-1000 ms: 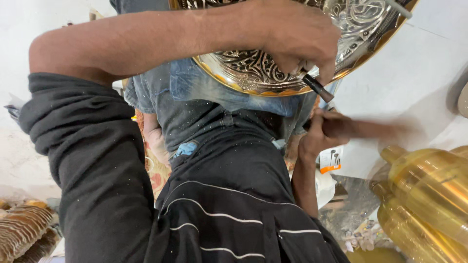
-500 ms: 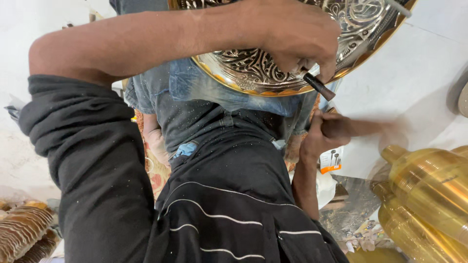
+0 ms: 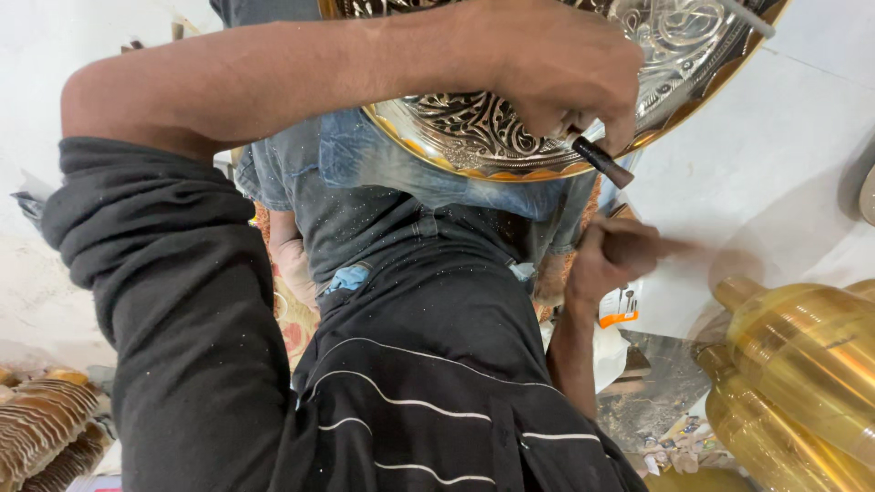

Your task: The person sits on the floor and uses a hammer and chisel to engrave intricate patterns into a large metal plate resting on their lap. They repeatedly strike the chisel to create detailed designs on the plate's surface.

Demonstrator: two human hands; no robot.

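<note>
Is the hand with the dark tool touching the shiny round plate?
Yes, the left hand rests on the engraved metal plate while gripping the dark tool against its rim.

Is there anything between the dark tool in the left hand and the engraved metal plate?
Nothing visible. The left hand holds the dark tool right at the rim of the engraved plate; its tip is hidden behind the fingers.

Golden brass vessels [image 3: 802,364] at right; stacked brown pieces [image 3: 41,424] bottom-left.
</note>
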